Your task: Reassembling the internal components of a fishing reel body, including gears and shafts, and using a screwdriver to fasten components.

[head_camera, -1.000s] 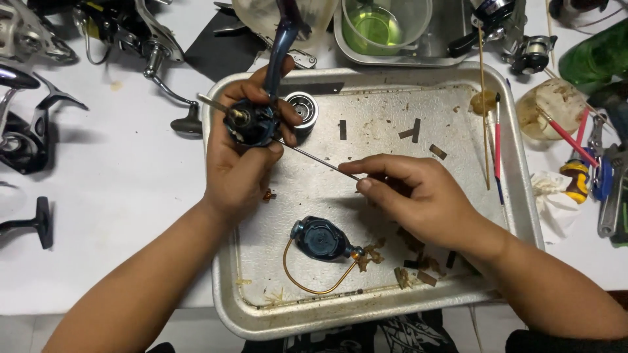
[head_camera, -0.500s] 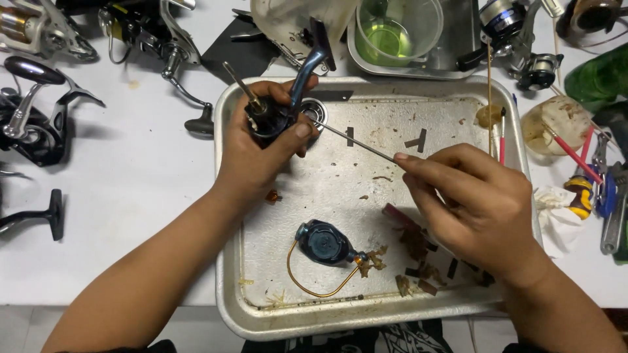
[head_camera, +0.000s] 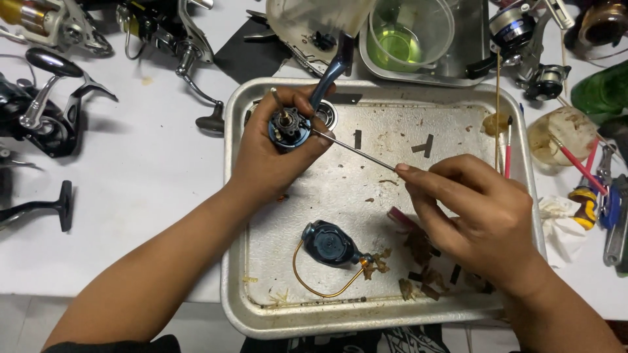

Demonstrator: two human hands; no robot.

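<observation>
Head view: my left hand [head_camera: 271,163] clasped the reel body [head_camera: 290,127]; my right hand [head_camera: 477,216] pinched the thin rod [head_camera: 356,150] (tip pointing far-left into it).

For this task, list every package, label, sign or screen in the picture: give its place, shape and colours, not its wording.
No label, sign or screen shows; only containers.
Clear plastic cup: top centre, round, holding green liquid.
Cloudy plastic tub: left of the cup, boxy, tilted.
Stained clear jar: right of the metal tray, holding red-handled brushes.

1 metal tray [head_camera: 243,196], 2 hands [head_camera: 271,157] [head_camera: 477,219], 1 green cup [head_camera: 409,33]
</observation>
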